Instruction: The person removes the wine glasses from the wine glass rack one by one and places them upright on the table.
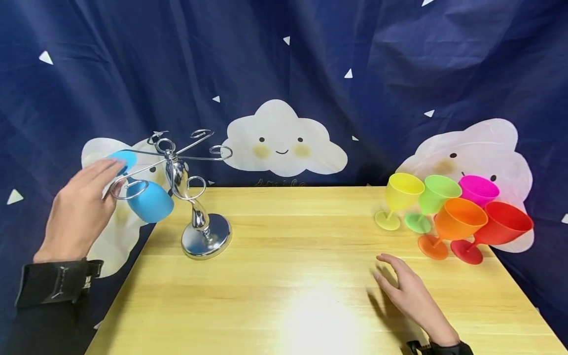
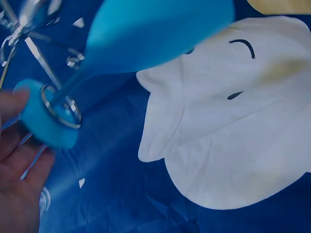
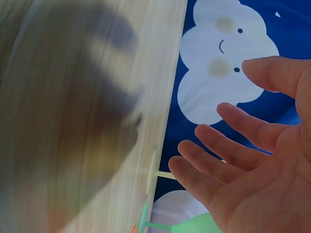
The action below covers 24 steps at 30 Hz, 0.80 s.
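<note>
A blue plastic goblet hangs upside down at the left end of a chrome stemware rack. Its stem passes through one of the rack's wire loops, seen close in the left wrist view. My left hand holds the goblet's round base, thumb on one side and fingers on the other. Over the right part of the table my right hand hovers with nothing in it, fingers apart in the right wrist view. Several goblets stand upright beyond it, the orange goblet being one of the closest.
At the table's right side are also a yellow goblet, a green goblet, a magenta goblet and a red goblet, grouped closely. A dark blue curtain with clouds hangs behind. The rack's other wire arms stick outward.
</note>
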{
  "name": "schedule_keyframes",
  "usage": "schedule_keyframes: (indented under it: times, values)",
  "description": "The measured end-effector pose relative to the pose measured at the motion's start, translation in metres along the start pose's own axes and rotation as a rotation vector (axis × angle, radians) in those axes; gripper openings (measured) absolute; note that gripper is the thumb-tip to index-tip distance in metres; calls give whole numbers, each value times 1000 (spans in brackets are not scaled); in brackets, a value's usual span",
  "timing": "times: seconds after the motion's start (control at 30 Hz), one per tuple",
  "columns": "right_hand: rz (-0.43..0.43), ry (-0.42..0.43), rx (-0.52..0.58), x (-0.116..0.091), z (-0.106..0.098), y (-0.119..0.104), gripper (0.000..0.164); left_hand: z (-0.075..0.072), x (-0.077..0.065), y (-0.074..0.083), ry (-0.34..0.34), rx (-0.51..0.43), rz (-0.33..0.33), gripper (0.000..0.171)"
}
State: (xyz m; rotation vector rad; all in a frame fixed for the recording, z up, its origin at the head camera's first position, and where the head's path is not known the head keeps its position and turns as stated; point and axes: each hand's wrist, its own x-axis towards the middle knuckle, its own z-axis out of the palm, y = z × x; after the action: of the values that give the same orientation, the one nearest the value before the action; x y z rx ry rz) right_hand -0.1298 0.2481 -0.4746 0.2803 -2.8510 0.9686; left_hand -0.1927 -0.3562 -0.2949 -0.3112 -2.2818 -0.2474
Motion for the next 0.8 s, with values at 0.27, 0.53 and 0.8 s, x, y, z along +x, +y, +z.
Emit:
schedule_keyframes:
  times: [0.27, 0.53, 0.8]
  values:
    - [1, 12, 3, -2, 2, 0, 46, 4, 10, -4, 84, 51, -12, 35]
    - [-3, 30, 2, -5, 3, -1, 45, 8, 24, -19, 105, 54, 0, 33]
    - [1, 32, 2, -5, 2, -3, 45, 13, 35, -18, 39, 44, 10, 41]
